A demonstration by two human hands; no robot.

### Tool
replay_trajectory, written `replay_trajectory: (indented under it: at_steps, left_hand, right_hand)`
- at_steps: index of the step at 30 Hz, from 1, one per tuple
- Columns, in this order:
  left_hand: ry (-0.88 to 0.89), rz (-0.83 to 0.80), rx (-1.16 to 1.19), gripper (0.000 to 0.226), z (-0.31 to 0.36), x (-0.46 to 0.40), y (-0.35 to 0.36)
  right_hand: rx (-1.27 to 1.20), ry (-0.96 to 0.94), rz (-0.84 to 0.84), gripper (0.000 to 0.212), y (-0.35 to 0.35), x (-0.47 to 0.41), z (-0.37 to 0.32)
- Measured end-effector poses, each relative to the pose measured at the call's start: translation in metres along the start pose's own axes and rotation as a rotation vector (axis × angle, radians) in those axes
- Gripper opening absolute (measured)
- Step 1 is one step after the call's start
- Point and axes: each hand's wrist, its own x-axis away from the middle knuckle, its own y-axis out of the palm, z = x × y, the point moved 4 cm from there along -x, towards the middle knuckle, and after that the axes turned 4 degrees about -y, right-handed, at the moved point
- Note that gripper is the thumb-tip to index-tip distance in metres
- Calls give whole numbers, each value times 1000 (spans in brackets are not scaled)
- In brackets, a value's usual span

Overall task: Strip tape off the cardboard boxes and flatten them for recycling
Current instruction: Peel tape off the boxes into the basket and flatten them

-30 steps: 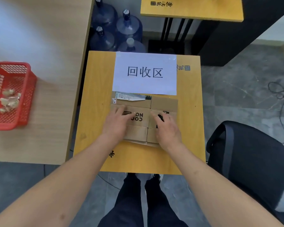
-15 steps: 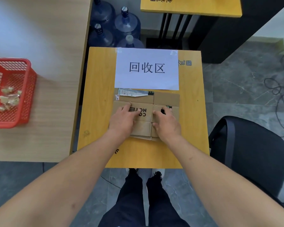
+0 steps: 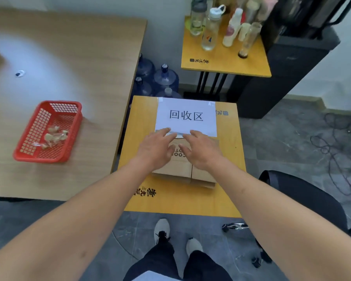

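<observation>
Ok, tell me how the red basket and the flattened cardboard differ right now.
The red basket sits on the pale wooden table; the flattened cardboard lies on the yellow table. The basket is untouched; both hands, left hand and right hand, are over the cardboard. The basket holds scraps.

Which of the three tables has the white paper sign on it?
The small yellow table under the hands, holding flattened cardboard; the far yellow one holds bottles, the big wooden one a red basket.

— What is the flattened brown box [image 3: 182, 169] at centre frame?
— Matt corrugated cardboard, on a smooth yellow wood-look tabletop [image 3: 142, 138].
— And at the left?
— A red plastic lattice basket [image 3: 47, 132] on a pale, matt wood-grain desk [image 3: 69, 63].
</observation>
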Motion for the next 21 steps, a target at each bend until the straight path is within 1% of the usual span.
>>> replay_trajectory:
  at_steps: [4,7,13,17,21]
  left_hand:
    - [-63,51,32,57,0,25,-51]
    - [-120,106,48,58,2,47,-91]
    - [-254,230,-47,56,-1,112,-163]
    - [-324,288,-135,59,-16,154,-190]
    - [-403,352,-153,57,-48,196,-209]
  right_hand:
    - [37,-105,74,56,-46,19,-26]
    - [54,-185,134,56,-77,35,-45]
    - [157,-385,252,54,-131,68,-90]
    - [201,-535,291,52,-152,80,-133]
    - [204,-636,311,52,-154,88,-187]
